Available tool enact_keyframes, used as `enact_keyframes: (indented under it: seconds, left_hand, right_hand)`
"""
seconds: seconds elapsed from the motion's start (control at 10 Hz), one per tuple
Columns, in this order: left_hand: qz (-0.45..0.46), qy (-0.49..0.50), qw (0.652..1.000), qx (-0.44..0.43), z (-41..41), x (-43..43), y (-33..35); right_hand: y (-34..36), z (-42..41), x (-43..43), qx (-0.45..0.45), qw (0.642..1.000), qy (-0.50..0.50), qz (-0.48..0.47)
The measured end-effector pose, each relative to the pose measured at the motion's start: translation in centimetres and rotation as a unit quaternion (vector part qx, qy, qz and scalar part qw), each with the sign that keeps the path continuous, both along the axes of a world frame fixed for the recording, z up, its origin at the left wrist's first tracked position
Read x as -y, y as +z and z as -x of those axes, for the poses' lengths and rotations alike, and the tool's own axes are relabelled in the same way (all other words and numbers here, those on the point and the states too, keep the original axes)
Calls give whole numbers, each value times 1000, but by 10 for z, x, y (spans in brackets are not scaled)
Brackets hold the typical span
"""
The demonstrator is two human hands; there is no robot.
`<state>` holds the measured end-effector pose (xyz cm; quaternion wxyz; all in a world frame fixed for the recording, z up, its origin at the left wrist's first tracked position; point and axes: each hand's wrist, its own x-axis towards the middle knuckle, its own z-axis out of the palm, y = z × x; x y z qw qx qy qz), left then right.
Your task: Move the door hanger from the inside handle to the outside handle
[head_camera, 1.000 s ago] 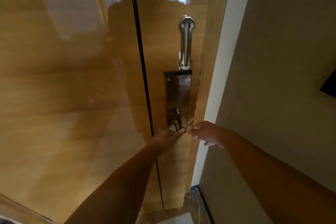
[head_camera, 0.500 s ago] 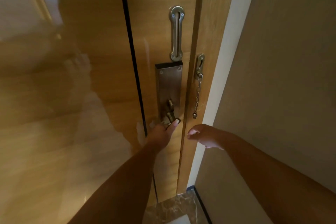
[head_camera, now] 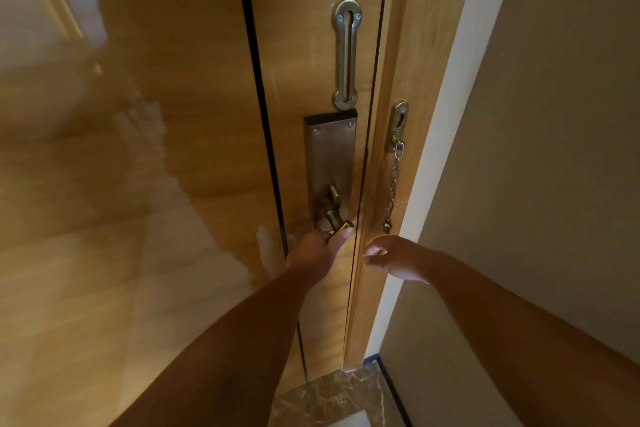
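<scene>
Since half a second back, almost nothing has shifted: view sits slightly closer on the lock side, left hand is on the handle as before, right hand has stayed just off the frame.

Nearest: two bare forearms come up from the bottom edge. Marble floor strip shows between them at the foot of the door.

Left hand is wrapped on the brass inside handle, thumb laid along the lever's end, fingers curled under and mostly hidden. Clamped on it, as far as visible.

Right hand hangs beside the door frame, just right of the door's edge, fingers loosely curled, thumb and forefinger close together, holding nothing. It is just beside the left hand, not touching it.

Above the handle: dark metal lock plate, with a small thumb-turn over the lever. Above that, slotted chain-guard track screwed to the wooden door. On the frame, the chain's anchor plate with the security chain hanging straight down, free end near the right hand.

Door hanger: cannot find it in view; nothing visibly hangs on the inside handle, though the hand covers part of it.

Far left is a glossy panel with blurred reflections; far right is a plain beige wall.
</scene>
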<state>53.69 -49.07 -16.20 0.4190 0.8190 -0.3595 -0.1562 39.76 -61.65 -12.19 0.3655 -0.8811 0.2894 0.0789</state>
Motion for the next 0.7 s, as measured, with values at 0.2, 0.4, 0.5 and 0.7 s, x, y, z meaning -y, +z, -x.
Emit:
enact_keyframes:
  seconds: [0.2, 0.4, 0.5, 0.7]
  left_hand:
    - [7, -6, 1000, -15, -2, 1, -1]
    - [-11, -4, 1000, -6, -6, -2, 2]
    - [-79, -12, 997, 11, -9, -5, 17]
    - [-190, -58, 963, 185, 5, -17, 75]
  right_hand:
    - [0, 10, -3, 29, 1000, -1, 1]
    - [1, 25, -17, 78, 995, -62, -1]
    - [16, 29, -23, 110, 989, -98, -12]
    - [35, 40, -46, 144, 984, -105, -15]
